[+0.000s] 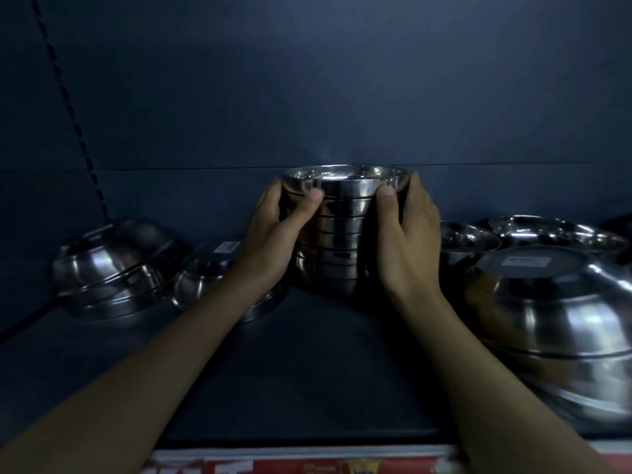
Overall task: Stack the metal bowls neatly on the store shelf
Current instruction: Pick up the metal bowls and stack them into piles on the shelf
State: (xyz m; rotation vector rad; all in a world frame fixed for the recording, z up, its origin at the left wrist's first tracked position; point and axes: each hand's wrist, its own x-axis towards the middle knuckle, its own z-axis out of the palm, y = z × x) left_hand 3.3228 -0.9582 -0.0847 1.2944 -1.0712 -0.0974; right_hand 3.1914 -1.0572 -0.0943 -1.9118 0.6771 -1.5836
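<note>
- Nested stack of metal bowls (pixel 342 234), upright, rims up, at the middle of the shelf (pixel 307 371), close to the dark back panel (pixel 342 97); base at shelf level, resting or just lifted impossible to tell.
- Left grip (pixel 273 241), a bare hand, wrapped round the stack's left flank: thumb across the front just under the top rim, fingers curled out of sight behind.
- Right grip (pixel 407 241) matching it on the right flank, thumb on the front, fingers curled round the far side; both closed on the stack, nothing else held.
- Probably heavy as a bundle, rigid, polished and slippery; apt to clatter or slide apart if tilted.
- Best held on both flanks, or with one palm under the base; top rim alone risky, likely to lift off only the upper bowl.
- Left side, just beside the left wrist: small upturned bowl (pixel 205 271) with a label, larger upturned bowls (pixel 113 268) beyond.
- Right side, near the right grip: open bowl (pixel 468 239), second open bowl (pixel 554 234) behind, large upturned pile (pixel 554 313) toward the front, close to the right forearm.
- Open room: bare shelf between the forearms up to the front edge (pixel 307 449); ample height above.
- Little room sideways; safest travel likely straight forward, back or up.
</note>
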